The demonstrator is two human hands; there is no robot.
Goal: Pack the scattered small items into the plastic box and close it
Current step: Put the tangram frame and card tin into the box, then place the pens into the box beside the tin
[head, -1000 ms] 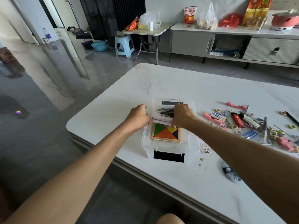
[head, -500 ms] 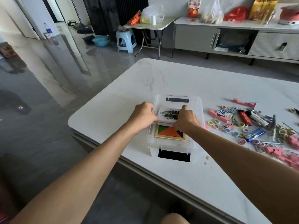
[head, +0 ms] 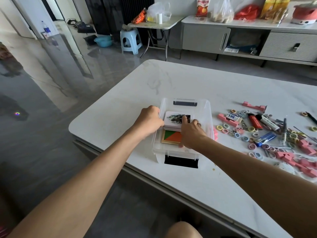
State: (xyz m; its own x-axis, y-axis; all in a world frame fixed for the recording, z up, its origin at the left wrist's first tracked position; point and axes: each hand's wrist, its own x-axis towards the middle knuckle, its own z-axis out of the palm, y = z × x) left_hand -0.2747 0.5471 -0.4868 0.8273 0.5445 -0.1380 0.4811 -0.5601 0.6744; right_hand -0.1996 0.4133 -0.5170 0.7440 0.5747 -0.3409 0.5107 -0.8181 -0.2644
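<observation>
A clear plastic box (head: 205, 107) sat open on the white table (head: 120, 103), its long axis running away from the person. Inside lay a coloured puzzle board (head: 172, 137), and on its far half a white card case (head: 175, 120). The left hand (head: 149, 120) was curled at the box's left wall, its fingertips hidden against the case's left edge. The right hand (head: 191, 133) lay flat in the box, fingers together, one fingertip pressing the case's top. The scattered items (head: 257, 129), meaning rings, lighters and pink blocks, lay to the right of the box, so the right hand was much the nearer for fetching them. No lid could be seen. Compared with half a second before, the right hand had slid further over the board, hiding more of it, and its finger now reached onto the case.
</observation>
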